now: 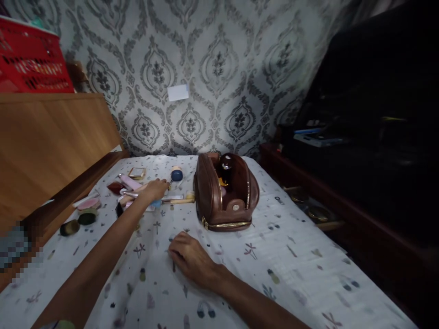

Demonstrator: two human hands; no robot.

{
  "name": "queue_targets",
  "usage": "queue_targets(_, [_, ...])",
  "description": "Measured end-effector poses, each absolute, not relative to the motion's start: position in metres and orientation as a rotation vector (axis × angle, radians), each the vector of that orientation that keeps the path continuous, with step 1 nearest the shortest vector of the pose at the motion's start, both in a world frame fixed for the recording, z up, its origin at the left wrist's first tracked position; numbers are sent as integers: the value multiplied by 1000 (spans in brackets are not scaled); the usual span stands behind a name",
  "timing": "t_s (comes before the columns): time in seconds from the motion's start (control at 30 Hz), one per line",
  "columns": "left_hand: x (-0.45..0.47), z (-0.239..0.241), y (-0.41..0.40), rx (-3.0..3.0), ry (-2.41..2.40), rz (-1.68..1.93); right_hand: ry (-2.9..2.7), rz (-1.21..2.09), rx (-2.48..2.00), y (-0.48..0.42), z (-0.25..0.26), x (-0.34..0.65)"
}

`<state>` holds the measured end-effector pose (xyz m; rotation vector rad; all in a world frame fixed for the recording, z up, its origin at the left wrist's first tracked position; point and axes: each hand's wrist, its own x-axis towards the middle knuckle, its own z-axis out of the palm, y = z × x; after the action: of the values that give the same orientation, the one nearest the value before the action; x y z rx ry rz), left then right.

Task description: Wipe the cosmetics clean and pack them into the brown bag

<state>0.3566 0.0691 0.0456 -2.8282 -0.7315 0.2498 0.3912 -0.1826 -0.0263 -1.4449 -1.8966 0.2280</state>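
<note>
Head view: left hand (157,188) at nine o'clock of bag (210,194), finger spread indeterminable; right hand (190,257) at seven, fingers curled in.

Has bare left fingers (163,184) and bare right fingers (177,247), with a slim left forearm (103,253) and a slim right forearm (254,298), likewise uncovered. Shows, at the left forearm's near end, a scrap of grey and dull-green cloth (65,325), too cut off to call a sleeve.

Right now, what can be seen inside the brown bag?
Inside the brown bag are a dark, shiny thing, perhaps a bottle, and a small yellow thing. The bag's front wall covers its bottom, so whatever lies lower cannot be seen.
</note>
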Motion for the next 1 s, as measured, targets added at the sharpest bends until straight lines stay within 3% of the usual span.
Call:
queue_targets(0.4, [326,55,43,-2851,-574,14,-1877,257,-1493,-179,-28,394])
queue_targets(0.6, [300,40,25,-3070,-525,-812,-1517,417,-1583,-179,-23,396])
queue_targets(0.83, [301,50,-18,-3228,-1072,-1589,-1215,522,-1552,-184,-18,400])
queue_targets(1.0, [312,50,-38,-3515,-1702,-1782,-1167,467,-1497,-182,-18,404])
